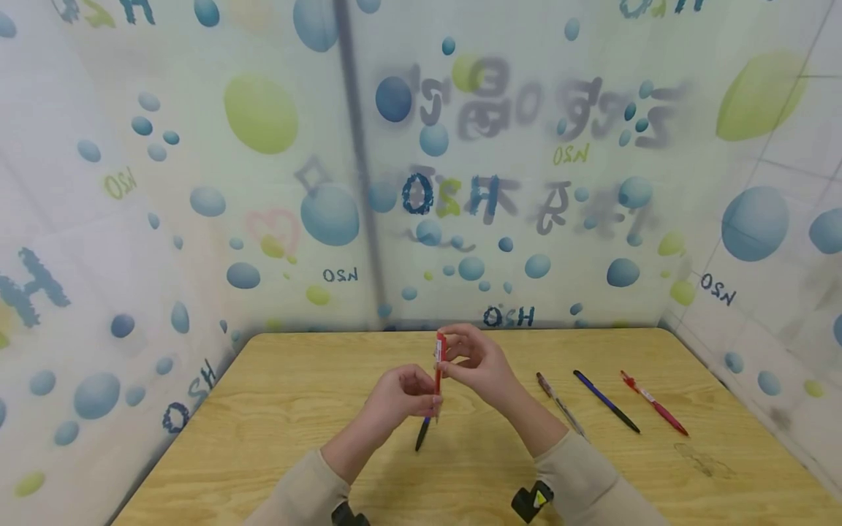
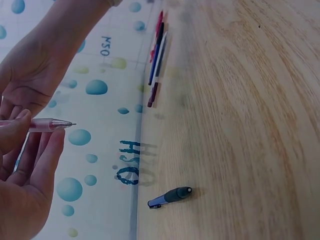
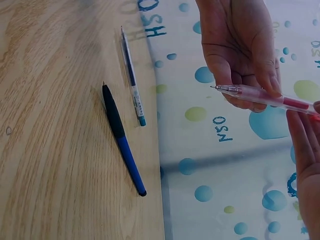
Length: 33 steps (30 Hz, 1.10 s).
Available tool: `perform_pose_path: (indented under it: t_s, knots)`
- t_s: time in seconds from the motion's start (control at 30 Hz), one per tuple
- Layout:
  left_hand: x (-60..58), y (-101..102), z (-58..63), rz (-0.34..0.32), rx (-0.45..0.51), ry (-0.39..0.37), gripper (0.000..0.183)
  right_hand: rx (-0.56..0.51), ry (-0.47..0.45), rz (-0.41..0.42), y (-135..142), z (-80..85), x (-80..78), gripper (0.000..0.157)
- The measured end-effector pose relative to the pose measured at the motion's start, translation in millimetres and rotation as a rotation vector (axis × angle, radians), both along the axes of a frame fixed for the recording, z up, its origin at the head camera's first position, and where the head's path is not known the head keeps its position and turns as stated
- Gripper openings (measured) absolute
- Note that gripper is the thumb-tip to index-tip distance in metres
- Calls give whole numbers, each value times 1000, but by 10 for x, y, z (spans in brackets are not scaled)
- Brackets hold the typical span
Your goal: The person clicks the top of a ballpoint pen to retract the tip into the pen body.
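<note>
A red pen with a clear barrel (image 1: 439, 358) stands nearly upright between both hands, its bare point downward. My left hand (image 1: 395, 398) pinches it low on the barrel, close above the tip. Higher up, my right hand (image 1: 483, 365) holds the same pen, its fingers at the red top end and the thumb on the barrel. The metal tip shows plainly in the right wrist view. Below the hands a blue and black pen (image 1: 423, 435) lies on the table, partly covered by the left hand in the head view.
To the right on the wooden table (image 1: 263, 438) lie a clear pen with a dark end (image 1: 559, 403), a blue pen (image 1: 607, 402) and another red pen (image 1: 654, 403). Another clear pen (image 3: 133, 80) shows in the right wrist view. A patterned curtain (image 1: 526, 256) hangs behind the table.
</note>
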State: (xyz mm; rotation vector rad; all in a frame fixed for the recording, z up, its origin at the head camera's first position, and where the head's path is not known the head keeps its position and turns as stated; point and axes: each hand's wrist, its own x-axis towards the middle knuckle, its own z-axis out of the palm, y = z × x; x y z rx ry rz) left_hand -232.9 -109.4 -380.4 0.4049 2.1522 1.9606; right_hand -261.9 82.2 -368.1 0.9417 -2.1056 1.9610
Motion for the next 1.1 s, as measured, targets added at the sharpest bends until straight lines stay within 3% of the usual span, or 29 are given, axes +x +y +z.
perform_pose_path:
  t_s: [0.33, 0.7, 1.1]
  knots:
    - [-9, -18, 6, -16, -8, 12, 15, -16, 10, 7, 2, 2, 8, 39]
    - [18, -89, 42, -60, -48, -7, 18, -76, 17, 75, 46, 12, 15, 47]
    - [122, -360, 2, -91, -69, 2, 30, 54, 85, 58, 181, -31, 52, 49]
